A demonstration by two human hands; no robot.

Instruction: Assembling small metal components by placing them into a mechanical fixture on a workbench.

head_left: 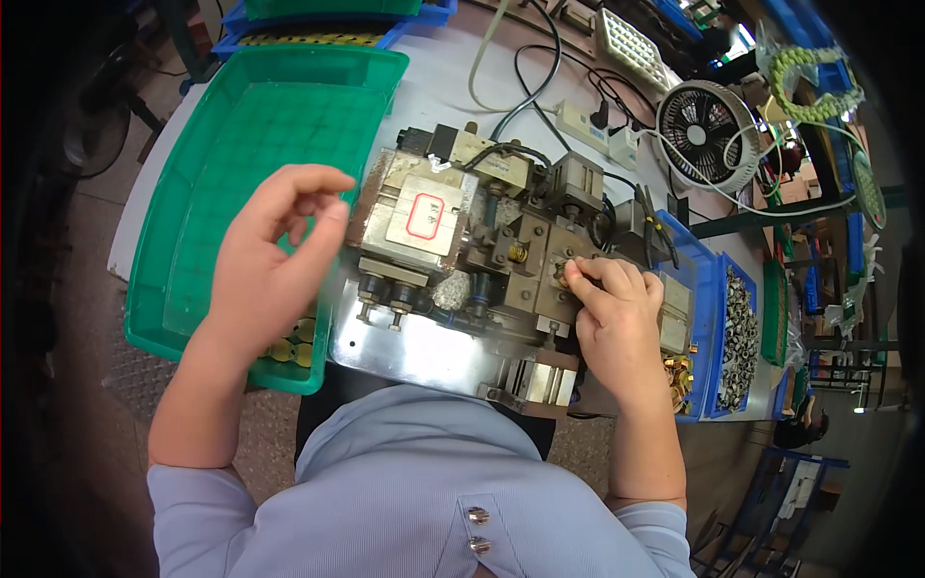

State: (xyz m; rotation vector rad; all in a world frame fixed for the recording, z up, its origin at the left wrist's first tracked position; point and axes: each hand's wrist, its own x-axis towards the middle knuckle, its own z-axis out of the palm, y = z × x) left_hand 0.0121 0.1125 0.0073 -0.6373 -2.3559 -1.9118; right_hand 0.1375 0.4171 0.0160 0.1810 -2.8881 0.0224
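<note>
A metal press-like fixture [541,252] with blocks, bolts and cylinders stands on the bench in front of me. My right hand [617,308] reaches onto its right part, thumb and forefinger pinched on a small brass-coloured part [561,274] at a seat in the plate; the fingertips partly cover it. Another small brass-coloured part [518,252] sits in the block to its left. My left hand [279,246] hovers over the right side of a green tray [371,106], beside the fixture's labelled steel block [424,214]. Its fingers are loosely bent, thumb and forefinger apart, with nothing visible between them.
Several round yellowish parts [294,345] lie in the tray's near corner. At right, blue bins hold brass-coloured pieces [677,378] and small metal parts [737,337]. A fan [703,135], power strip [588,125], pliers [660,236] and cables occupy the far side.
</note>
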